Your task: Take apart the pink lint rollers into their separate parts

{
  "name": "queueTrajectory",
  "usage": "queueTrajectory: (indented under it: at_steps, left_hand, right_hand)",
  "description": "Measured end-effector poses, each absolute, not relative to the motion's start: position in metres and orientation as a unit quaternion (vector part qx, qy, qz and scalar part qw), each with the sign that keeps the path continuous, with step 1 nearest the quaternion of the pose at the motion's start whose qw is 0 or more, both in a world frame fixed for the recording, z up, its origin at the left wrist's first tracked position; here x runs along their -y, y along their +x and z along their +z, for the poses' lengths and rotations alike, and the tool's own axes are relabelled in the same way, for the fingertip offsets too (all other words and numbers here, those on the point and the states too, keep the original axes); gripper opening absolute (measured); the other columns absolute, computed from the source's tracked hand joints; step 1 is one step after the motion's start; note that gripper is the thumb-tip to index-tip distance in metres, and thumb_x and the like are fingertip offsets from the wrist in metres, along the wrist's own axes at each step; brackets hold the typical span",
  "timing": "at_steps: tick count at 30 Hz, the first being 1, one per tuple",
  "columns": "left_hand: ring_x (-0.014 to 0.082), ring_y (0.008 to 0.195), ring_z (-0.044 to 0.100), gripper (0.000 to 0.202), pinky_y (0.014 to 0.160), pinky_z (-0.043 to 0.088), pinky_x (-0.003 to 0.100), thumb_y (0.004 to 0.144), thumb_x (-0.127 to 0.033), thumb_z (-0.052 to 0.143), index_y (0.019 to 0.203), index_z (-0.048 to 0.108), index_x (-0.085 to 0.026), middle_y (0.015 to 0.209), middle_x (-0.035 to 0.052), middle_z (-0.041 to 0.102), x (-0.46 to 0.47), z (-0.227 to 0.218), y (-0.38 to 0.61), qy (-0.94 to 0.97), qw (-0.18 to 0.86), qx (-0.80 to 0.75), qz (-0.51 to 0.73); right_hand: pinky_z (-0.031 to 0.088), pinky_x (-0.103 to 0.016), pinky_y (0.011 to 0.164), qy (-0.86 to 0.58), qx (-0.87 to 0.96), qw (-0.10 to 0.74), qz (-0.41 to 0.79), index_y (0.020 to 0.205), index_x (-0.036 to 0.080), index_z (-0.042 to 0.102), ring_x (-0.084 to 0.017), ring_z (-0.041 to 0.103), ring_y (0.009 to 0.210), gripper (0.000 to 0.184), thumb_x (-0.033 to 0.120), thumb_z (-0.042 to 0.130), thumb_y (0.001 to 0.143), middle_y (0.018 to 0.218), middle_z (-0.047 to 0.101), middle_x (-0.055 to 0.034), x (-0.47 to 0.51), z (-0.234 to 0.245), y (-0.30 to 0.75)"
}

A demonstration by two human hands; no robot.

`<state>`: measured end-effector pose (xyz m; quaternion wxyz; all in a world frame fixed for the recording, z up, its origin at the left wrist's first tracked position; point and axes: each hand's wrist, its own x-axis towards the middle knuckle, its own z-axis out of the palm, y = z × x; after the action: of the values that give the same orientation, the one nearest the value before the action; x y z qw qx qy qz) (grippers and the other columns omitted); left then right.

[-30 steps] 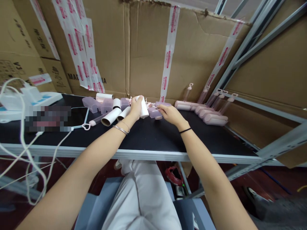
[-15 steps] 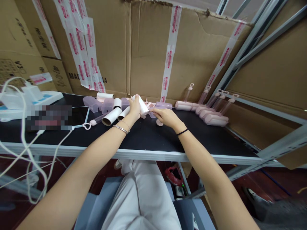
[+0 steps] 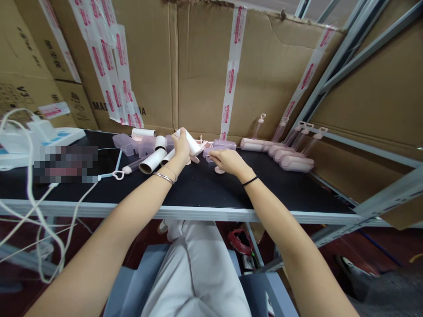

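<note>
My left hand (image 3: pixel 181 146) is wrapped round a white lint-roller paper roll (image 3: pixel 193 143), which is tilted with its lower end toward the right. A pink part shows just below the roll and my fingers. To the right, my right hand (image 3: pixel 228 160) has its fingers bent and pressed together beside a translucent purple cover (image 3: pixel 209 152). What those fingertips hold, if anything, is hidden. A small round pink piece (image 3: pixel 218 170) lies on the black tabletop under the right hand. Several white rolls with cardboard cores (image 3: pixel 153 160) lie left of my left hand.
Pink lint rollers with heart-ended handles (image 3: pixel 296 163) lie in a row at the right. More purple covers (image 3: pixel 127 143) sit at the back left. A phone (image 3: pixel 110 161), white cables and a power strip (image 3: pixel 71 135) occupy the left end. Cardboard (image 3: pixel 205 66) walls the back.
The roll and my left hand have shifted slightly left. My right hand has come away from the roll's end, leaving a gap between them.
</note>
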<state>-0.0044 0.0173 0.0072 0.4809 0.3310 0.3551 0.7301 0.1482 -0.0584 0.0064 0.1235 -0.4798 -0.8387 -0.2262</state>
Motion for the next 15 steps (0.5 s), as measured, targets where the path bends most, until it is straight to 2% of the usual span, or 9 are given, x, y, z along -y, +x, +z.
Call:
queueTrajectory:
  at_steps: [3,8,15]
  left_hand:
    - [0.0168,0.059,0.061,0.045,0.052,0.048,0.028,0.081,-0.053,0.050,0.113,0.038,-0.023,0.073,0.0000,0.053,-0.0170,0.0061,-0.0039,0.339,0.485,-0.351,0.726]
    - [0.0175,0.058,0.061,0.050,0.052,0.048,0.029,0.081,-0.056,0.047,0.118,0.034,-0.025,0.074,0.0005,0.054,-0.0175,0.0014,-0.0006,0.363,0.518,-0.335,0.699]
    - [0.0168,0.056,0.060,0.042,0.050,0.049,0.028,0.083,-0.051,0.047,0.112,0.038,-0.023,0.069,-0.0007,0.052,-0.0131,0.0035,-0.0005,0.368,0.492,-0.357,0.704]
  right_hand:
    - [0.032,-0.025,0.059,-0.496,0.819,0.153,-0.245,0.099,0.023,0.062,-0.019,0.061,0.079,0.028,0.032,0.036,0.092,0.095,0.068,-0.0053,0.0588,0.0075,0.1478]
    - [0.030,-0.025,0.058,-0.500,0.816,0.141,-0.253,0.101,0.024,0.061,-0.019,0.061,0.077,0.029,0.033,0.036,0.092,0.096,0.068,-0.0053,0.0601,0.0084,0.1454]
    - [0.030,-0.025,0.059,-0.504,0.814,0.145,-0.248,0.101,0.023,0.061,-0.018,0.060,0.078,0.029,0.032,0.035,0.092,0.095,0.068,-0.0056,0.0609,0.0086,0.1447]
